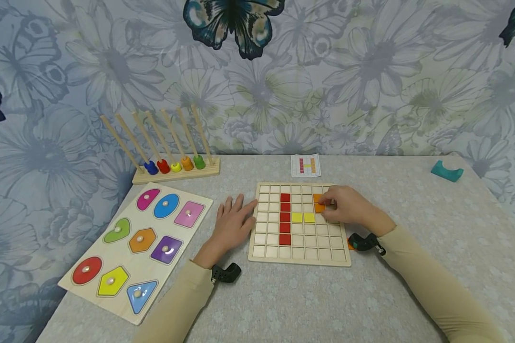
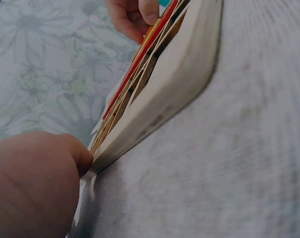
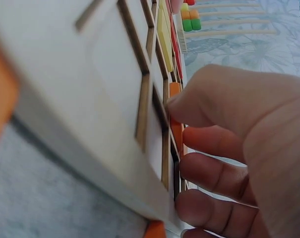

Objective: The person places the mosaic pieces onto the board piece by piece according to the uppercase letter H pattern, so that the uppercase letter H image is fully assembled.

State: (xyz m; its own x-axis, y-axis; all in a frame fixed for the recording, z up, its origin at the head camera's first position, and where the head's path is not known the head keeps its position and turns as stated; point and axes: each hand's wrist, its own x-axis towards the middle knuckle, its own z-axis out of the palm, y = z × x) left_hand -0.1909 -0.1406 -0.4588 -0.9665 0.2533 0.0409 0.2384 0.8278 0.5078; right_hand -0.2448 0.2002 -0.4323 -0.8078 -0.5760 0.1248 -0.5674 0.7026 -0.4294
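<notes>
A wooden grid board point(image 1: 300, 261) lies on the table, with a column of red square tiles point(image 1: 285, 217) and two yellow tiles point(image 1: 303, 217) in its cells. My right hand point(image 1: 349, 206) is over the board's upper right, where orange tiles point(image 1: 317, 197) show partly beneath the fingers. In the right wrist view, thumb and curled forefinger pinch an orange tile point(image 3: 175, 130) at a cell. My left hand point(image 1: 232, 224) has its fingers extended; thumb and forefinger touch the board's left edge. More orange point(image 1: 350, 245) shows beside the board, mostly hidden by the right wrist device.
Behind the board lies a small pattern card point(image 1: 306, 166). A knobbed shape puzzle point(image 1: 124, 259) is on the left, and a peg stand point(image 1: 178, 175) with coloured beads stands behind it. A teal curved piece point(image 1: 447, 171) lies at the far right. The wall point(image 1: 257, 105) borders the table's back.
</notes>
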